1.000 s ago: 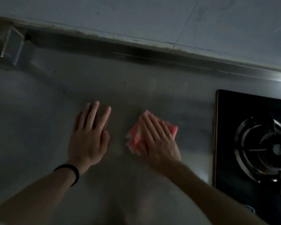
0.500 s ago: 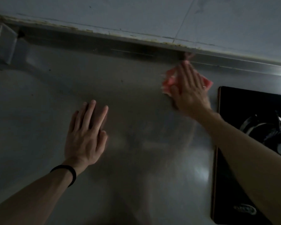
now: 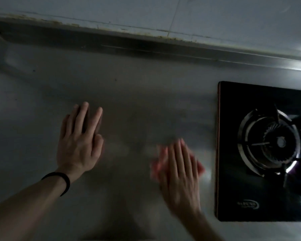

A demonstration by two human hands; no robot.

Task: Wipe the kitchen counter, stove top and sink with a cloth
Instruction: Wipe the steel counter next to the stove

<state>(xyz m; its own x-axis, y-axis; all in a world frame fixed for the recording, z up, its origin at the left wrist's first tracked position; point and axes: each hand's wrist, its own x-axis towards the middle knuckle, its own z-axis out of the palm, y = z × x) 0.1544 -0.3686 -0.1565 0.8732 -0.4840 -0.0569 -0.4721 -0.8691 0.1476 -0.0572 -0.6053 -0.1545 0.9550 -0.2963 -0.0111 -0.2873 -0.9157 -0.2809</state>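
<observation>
The pink cloth (image 3: 158,154) lies in the lower middle of the frame, flat on the steel counter (image 3: 137,94) and largely covered by the right hand (image 3: 179,174). Only its edges are seen at the hand's 2 sides. It is placed just beside the left edge of the black stove top (image 3: 233,188), apart from it. The right hand's fingers are held straight and close together, pressed down on the cloth; the outline is blurred, so finer detail cannot be told. The left hand (image 3: 78,145), at the left middle of the frame, is laid flat on the bare counter with fingers straight and only slightly parted, and nothing is held by it.

The cloth is judged light, soft and limp, and it would be expected to bunch if pushed from 1 edge. It is best governed by a flat palm over its middle, not by a pinch at a corner. On smooth steel it may slip from under the hand if pressure is eased. The burner (image 3: 271,141) is likely to snag it. The sink is not in view.
</observation>
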